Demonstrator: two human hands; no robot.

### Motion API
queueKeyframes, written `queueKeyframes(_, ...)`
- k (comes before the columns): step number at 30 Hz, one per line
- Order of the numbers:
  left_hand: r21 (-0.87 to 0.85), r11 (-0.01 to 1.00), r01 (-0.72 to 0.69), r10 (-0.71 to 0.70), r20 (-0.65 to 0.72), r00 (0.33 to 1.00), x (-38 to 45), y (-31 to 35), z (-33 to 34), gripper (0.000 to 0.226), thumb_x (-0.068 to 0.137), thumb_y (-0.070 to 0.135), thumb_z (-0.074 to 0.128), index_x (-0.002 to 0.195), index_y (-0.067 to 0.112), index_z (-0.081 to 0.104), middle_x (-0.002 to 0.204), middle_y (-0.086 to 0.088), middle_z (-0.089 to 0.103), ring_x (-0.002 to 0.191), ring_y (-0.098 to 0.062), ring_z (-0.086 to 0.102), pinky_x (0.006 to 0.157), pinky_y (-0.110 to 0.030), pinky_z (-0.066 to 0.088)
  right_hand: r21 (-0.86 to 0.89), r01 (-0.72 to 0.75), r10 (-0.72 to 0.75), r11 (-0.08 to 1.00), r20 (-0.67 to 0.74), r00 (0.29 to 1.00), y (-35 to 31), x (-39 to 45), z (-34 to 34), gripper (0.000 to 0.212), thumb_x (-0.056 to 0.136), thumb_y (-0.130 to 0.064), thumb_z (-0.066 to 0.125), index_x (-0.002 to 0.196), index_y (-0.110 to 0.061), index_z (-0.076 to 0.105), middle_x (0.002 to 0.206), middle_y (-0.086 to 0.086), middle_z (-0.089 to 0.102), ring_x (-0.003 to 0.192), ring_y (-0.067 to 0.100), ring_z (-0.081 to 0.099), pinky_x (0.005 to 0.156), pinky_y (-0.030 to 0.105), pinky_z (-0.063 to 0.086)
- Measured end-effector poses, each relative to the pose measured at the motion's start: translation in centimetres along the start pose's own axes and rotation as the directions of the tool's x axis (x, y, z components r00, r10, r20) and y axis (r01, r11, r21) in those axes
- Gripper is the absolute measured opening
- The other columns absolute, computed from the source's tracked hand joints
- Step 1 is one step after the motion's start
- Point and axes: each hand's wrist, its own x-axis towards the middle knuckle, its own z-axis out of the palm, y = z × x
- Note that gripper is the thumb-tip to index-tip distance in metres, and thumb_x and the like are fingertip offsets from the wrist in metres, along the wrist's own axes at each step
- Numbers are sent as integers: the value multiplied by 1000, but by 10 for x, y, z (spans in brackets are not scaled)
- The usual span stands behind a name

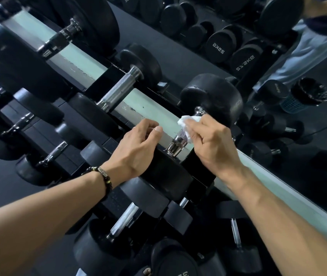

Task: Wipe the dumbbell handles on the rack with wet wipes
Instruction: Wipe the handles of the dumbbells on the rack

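A black dumbbell lies on the top tier of the rack, its knurled chrome handle running toward me. My right hand presses a white wet wipe around the upper part of that handle, hiding its middle. My left hand rests on the dumbbell's near black head, fingers curled over its top edge and holding nothing else. A beaded bracelet circles my left wrist.
Another dumbbell with a bare chrome handle lies to the left on the same tier. Several more dumbbells fill the lower tiers. A mirror behind the rack reflects weights, a blue basket and a person's legs.
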Motion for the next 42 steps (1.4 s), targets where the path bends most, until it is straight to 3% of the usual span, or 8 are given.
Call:
queueKeyframes(4, -12, 1000, -10, 9, -19, 1000, 1, -1, 1, 33, 104, 39, 39, 129, 24, 53, 117, 9, 58, 104, -8, 53, 83, -22, 38, 298, 48, -124, 953, 242, 962, -24, -17, -6, 16, 101, -1, 54, 92, -7, 65, 85, -12, 54, 72, 14, 59, 66, 38, 53)
queueKeyframes(9, -16, 1000, -2, 1, -28, 1000, 0, -1, 2, 28, 103, 35, 41, 126, 25, 53, 106, 17, 54, 95, 1, 51, 79, -18, 37, 132, 10, -29, 991, 142, 989, 1, 7, -15, 18, 96, -12, 66, 111, -12, 75, 87, 2, 64, 71, 22, 65, 69, 31, 59)
queueKeyframes(14, -15, 1000, 7, -8, -44, 999, 0, 0, 2, 29, 102, 32, 43, 127, 23, 53, 105, 14, 56, 101, -11, 52, 85, -27, 38, 297, 74, -193, 952, 396, 897, -14, -7, -11, 22, 89, 13, 57, 96, 2, 74, 94, 1, 67, 81, 16, 68, 71, 33, 58)
queueKeyframes(25, -19, 1000, -11, 10, -48, 999, 0, 0, 2, 30, 102, 32, 42, 129, 22, 52, 97, 24, 51, 96, -6, 51, 78, -21, 36, 58, 106, -111, 993, 93, 989, 5, -5, -8, 23, 98, -20, 62, 117, -19, 75, 92, 1, 67, 69, 23, 68, 61, 37, 62)
queueKeyframes(30, -10, 1000, -22, 21, -48, 999, 1, 0, 2, 30, 101, 30, 43, 129, 23, 52, 98, 22, 52, 97, -8, 51, 80, -24, 35, 265, 225, -290, 938, 238, 927, -14, -15, -6, 23, 88, 10, 65, 103, -3, 76, 98, -41, 54, 81, -6, 59, 72, 19, 56)
queueKeyframes(34, -3, 1000, -27, 27, -46, 999, 1, -2, 2, 29, 101, 30, 43, 127, 23, 52, 97, 26, 51, 93, 2, 50, 76, -15, 36, 83, 144, -152, 986, 88, 984, 10, -1, -6, 26, 88, 3, 72, 111, -9, 76, 85, -5, 62, 65, 18, 64, 59, 35, 62)
queueKeyframes(39, -7, 999, -40, 39, -38, 999, 2, -1, 2, 33, 98, 34, 41, 127, 22, 53, 95, 24, 52, 96, -9, 51, 77, -22, 36, 193, 192, -234, 962, 229, 945, -6, -20, -3, 23, 93, -5, 64, 113, -7, 75, 108, 3, 71, 85, 21, 73, 75, 39, 63)
queueKeyframes(42, -14, 999, -31, 31, -35, 999, 2, -1, 2, 31, 100, 32, 42, 127, 21, 52, 97, 24, 50, 100, -10, 51, 80, -25, 36, 30, 53, -51, 998, -58, 997, 11, -9, -6, 21, 90, -3, 70, 111, -3, 75, 79, 7, 64, 60, 22, 65, 58, 32, 61)
